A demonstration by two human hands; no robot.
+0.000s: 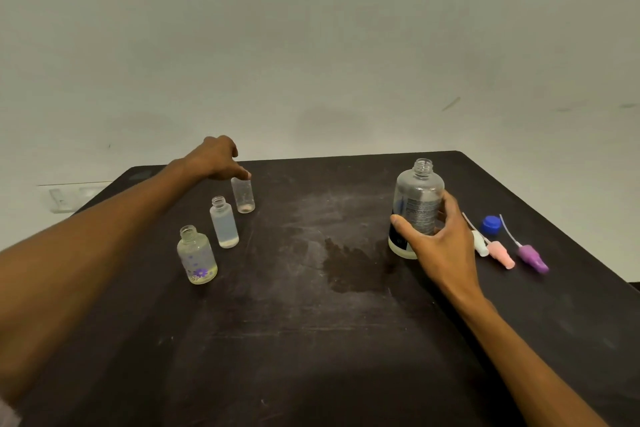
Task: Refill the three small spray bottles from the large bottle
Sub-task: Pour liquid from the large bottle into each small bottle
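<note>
Standing at the start of a pour, by the look of it: right hand (438, 239) wrapped around the big bottle (417, 206), which stands upright and uncapped on the table (311, 340), right of centre; left hand (216, 159) reaching to the far small bottle (243, 195), fingertips (246, 175) at its open rim, though whether they pinch it or only touch cannot be told. Small bottles: three, in a slanting row on the left, all upright, all without tops. Far one clear; middle bottle (224, 222) frosted; near bottle (196, 255) printed with purple flowers. Each shows only a shallow layer of liquid at the bottom, so none reads as refilled yet. Big bottle: one, dark label, mostly empty-looking, a pale layer at its base. Spray tops: three, lying just right of the big bottle with dip tubes pointing away: white top (479, 246), pink top (500, 254), purple top (533, 257). Blue cap (490, 224): one, behind the tops. Wet patch (353, 267): one, mid-table. Next move, as judged: lift the big bottle, bring its mouth over a narrow neck while the left hand steadies that bottle, and tip slowly; the small openings leave little margin, and the patch suggests spills come easily.
</note>
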